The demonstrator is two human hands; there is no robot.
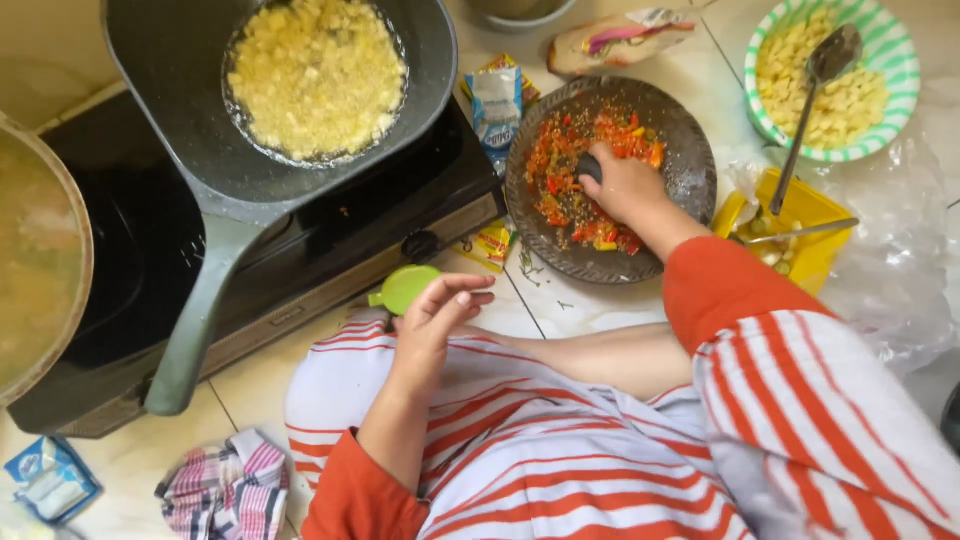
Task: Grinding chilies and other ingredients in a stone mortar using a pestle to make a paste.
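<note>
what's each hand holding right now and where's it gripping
The right hand grips a dark pestle by its top, pressing into the chilli mash in the stone mortar. The left hand is open, holding nothing.

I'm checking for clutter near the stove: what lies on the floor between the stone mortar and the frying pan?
In the head view, small seasoning sachets lie between the stone mortar and the frying pan, at the stove's corner.

Rough stone mortar (690,160); matt dark pan (200,140); glossy floor tiles (590,305).
</note>
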